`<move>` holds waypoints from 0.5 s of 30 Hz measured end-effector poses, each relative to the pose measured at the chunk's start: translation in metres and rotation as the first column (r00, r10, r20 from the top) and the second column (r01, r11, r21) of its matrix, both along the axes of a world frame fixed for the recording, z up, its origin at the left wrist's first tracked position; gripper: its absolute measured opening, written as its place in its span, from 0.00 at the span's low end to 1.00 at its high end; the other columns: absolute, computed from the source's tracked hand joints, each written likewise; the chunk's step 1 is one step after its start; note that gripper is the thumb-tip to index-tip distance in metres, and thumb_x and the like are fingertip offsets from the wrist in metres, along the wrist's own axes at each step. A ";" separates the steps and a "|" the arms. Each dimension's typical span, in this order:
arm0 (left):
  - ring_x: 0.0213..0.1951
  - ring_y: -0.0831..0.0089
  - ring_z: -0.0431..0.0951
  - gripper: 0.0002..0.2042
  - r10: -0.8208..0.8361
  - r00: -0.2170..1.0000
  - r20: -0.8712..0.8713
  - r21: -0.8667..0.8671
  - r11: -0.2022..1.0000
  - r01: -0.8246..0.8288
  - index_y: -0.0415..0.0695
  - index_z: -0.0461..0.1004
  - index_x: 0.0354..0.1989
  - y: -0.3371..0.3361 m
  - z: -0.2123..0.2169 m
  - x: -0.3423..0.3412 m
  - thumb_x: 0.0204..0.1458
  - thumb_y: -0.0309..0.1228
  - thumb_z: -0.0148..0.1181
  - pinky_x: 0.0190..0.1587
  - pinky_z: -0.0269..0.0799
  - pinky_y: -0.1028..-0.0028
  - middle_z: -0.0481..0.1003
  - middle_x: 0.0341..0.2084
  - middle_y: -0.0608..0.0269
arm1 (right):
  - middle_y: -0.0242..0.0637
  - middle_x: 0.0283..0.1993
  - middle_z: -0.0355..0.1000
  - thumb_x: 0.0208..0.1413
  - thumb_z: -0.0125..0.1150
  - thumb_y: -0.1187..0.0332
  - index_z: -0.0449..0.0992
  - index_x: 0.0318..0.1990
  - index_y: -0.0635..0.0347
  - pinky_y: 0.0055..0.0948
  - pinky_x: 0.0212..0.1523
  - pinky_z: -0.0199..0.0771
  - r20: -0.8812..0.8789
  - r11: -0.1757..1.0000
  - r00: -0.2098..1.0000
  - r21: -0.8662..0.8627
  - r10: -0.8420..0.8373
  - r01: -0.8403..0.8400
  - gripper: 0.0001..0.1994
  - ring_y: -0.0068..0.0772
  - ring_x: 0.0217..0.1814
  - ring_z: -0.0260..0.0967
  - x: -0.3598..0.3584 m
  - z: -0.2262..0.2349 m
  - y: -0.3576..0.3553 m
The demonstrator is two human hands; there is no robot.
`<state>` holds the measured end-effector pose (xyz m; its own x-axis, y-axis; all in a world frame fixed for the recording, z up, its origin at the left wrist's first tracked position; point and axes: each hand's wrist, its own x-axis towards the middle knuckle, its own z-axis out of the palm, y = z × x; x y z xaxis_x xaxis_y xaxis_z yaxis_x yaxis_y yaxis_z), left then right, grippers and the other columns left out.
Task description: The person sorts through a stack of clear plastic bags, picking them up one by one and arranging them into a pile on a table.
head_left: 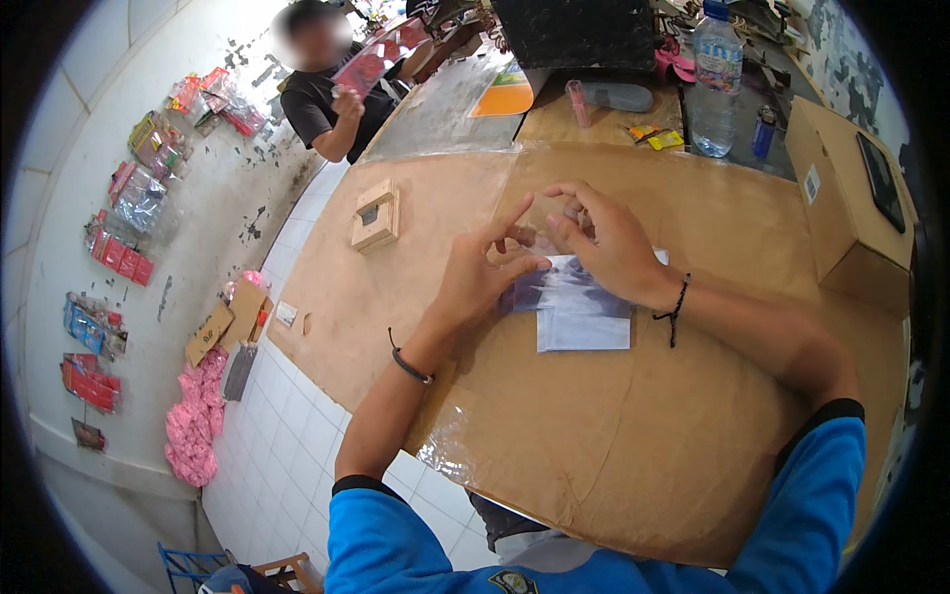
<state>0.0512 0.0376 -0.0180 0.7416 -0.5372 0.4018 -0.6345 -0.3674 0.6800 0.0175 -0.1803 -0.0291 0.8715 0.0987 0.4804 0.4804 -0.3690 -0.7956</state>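
Observation:
My left hand is over the brown-covered table, index finger and thumb spread, the other fingers curled in toward a thin clear plastic piece. Facing it, my right hand has its index finger stretched toward the left fingertips and its other fingers bent in; whatever they pinch is too small and see-through to make out. Just below both hands lies a loose pile of clear plastic sleeves with white and purplish parts. The right hand and wrist hide part of the pile.
A small wooden block fixture stands left of my hands. At the right are a cardboard box with a phone on it, a water bottle and a lighter. Across the table, a person holds red-and-clear packaging.

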 end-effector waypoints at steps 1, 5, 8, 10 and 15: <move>0.38 0.77 0.80 0.40 0.011 1.000 -0.008 -0.004 1.000 -0.011 0.49 0.69 0.70 -0.002 0.001 -0.001 0.45 0.31 0.79 0.39 0.69 0.74 0.85 0.38 0.60 | 0.39 0.31 0.74 0.65 0.59 0.65 0.73 0.59 0.55 0.37 0.32 0.69 0.014 1.000 1.000 0.001 -0.007 0.007 0.16 0.34 0.27 0.69 0.001 -0.002 -0.001; 0.38 0.80 0.78 0.34 0.066 0.996 -0.054 -0.042 0.997 -0.068 0.44 0.75 0.64 -0.004 0.006 -0.007 0.45 0.29 0.78 0.43 0.65 0.75 0.85 0.35 0.65 | 0.38 0.31 0.73 0.65 0.60 0.65 0.73 0.59 0.55 0.37 0.31 0.68 0.051 1.000 0.999 0.007 -0.019 0.018 0.16 0.33 0.27 0.68 0.001 -0.003 -0.001; 0.37 0.81 0.78 0.32 0.055 0.998 0.004 -0.065 0.996 -0.055 0.44 0.78 0.61 0.000 0.000 -0.001 0.43 0.30 0.80 0.40 0.65 0.76 0.85 0.35 0.65 | 0.38 0.31 0.73 0.65 0.60 0.65 0.73 0.59 0.55 0.36 0.31 0.68 0.045 1.000 0.999 0.020 -0.017 0.016 0.16 0.33 0.26 0.68 0.001 -0.002 0.000; 0.36 0.79 0.79 0.33 0.035 0.998 0.059 -0.061 0.998 -0.032 0.45 0.78 0.61 0.002 -0.003 0.004 0.43 0.31 0.80 0.36 0.66 0.76 0.85 0.37 0.64 | 0.37 0.31 0.73 0.65 0.60 0.66 0.73 0.58 0.56 0.36 0.32 0.68 0.056 1.000 0.998 0.006 -0.022 0.022 0.16 0.33 0.27 0.68 0.002 -0.002 -0.001; 0.35 0.81 0.78 0.29 0.082 0.993 0.089 -0.087 0.993 -0.074 0.43 0.81 0.56 0.000 0.000 0.002 0.41 0.31 0.82 0.35 0.65 0.77 0.84 0.33 0.65 | 0.36 0.30 0.72 0.65 0.60 0.66 0.73 0.59 0.56 0.36 0.32 0.68 0.064 0.999 0.997 0.020 -0.032 0.031 0.16 0.32 0.26 0.67 0.001 -0.001 0.000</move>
